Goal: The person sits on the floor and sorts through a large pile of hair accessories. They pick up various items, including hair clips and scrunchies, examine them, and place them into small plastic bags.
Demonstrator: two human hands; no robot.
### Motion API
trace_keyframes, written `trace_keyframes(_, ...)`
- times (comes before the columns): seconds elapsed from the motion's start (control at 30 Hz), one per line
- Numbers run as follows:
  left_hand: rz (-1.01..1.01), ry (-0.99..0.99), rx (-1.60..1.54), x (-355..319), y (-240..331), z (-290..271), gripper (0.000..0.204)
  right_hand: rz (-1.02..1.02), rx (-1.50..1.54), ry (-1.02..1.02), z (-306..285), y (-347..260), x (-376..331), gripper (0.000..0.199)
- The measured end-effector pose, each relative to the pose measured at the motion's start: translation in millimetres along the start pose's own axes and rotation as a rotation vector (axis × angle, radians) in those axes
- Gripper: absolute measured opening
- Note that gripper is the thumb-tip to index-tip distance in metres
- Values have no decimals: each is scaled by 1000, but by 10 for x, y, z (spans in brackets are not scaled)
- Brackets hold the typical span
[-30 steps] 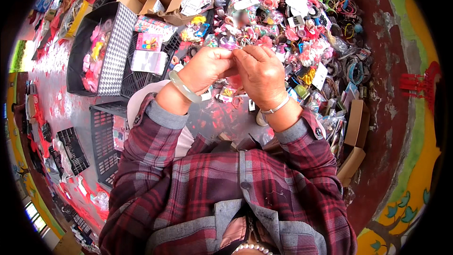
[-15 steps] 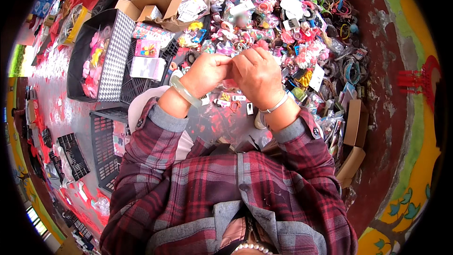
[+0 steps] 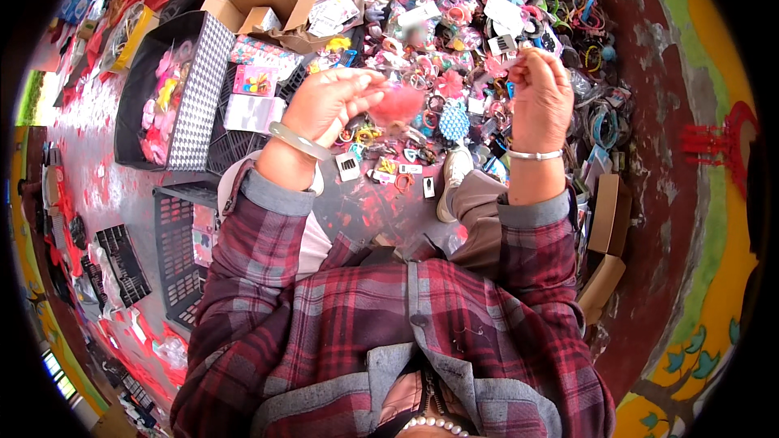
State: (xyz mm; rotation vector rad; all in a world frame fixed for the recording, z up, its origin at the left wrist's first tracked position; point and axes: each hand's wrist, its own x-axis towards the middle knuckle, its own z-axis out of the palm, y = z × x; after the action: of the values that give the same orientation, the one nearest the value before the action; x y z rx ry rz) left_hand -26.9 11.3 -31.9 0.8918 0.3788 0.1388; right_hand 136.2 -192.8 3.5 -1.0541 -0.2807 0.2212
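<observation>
Drawing apart from where they were meeting half a second ago, the left hand (image 3: pixel 326 105) is now hovering over the near left of the heap of small accessories (image 3: pixel 466 57), and the right hand (image 3: pixel 542 105) is hanging well to its right. Between them a blurred, soft-looking reddish-pink piece (image 3: pixel 402 104) is coming into view, jutting from the left fingertips above the heap. That grip is probably taking only one edge, leaving the body of the piece free. Loose goods are lying in front of the person, seemingly to be within easy reach, while a houndstooth-walled bin (image 3: pixel 195 97) is keeping pink and yellow pieces (image 3: pixel 166 101) together off to the left. Thumb and fingers of the left hand are loosely closing, apparently pinching the piece. The right hand is curling its fingers inward, tips bunching; whether they are fully meeting, or holding anything thin, I cannot tell. A bumpy blue piece (image 3: pixel 455 122) is showing between the hands, neither touching it.
</observation>
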Motion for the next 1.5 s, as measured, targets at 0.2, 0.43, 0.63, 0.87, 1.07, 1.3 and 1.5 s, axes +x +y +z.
trace_keyframes(0.2,108,120,-23,-32,122,-144,20,272,-378,-959,-38,-337,-184,8)
trace_keyframes(0.43,101,106,43,-41,130,-94,20,-6,-1136,-1218,154,36,-469,17)
trace_keyframes(0.63,91,58,69,-49,106,-94,20,166,-930,-854,149,-13,-386,14)
trace_keyframes(0.87,64,27,82,-71,99,-62,20,80,-1212,-490,4,211,-261,15)
trace_keyframes(1.07,14,-1,123,-78,71,0,22,-78,-961,-522,21,233,-224,62)
trace_keyframes(1.3,-23,-86,63,-95,45,113,24,270,-564,-558,122,332,-332,43)
trace_keyframes(1.5,-44,-104,46,-124,50,139,23,276,-463,-551,140,340,-342,20)
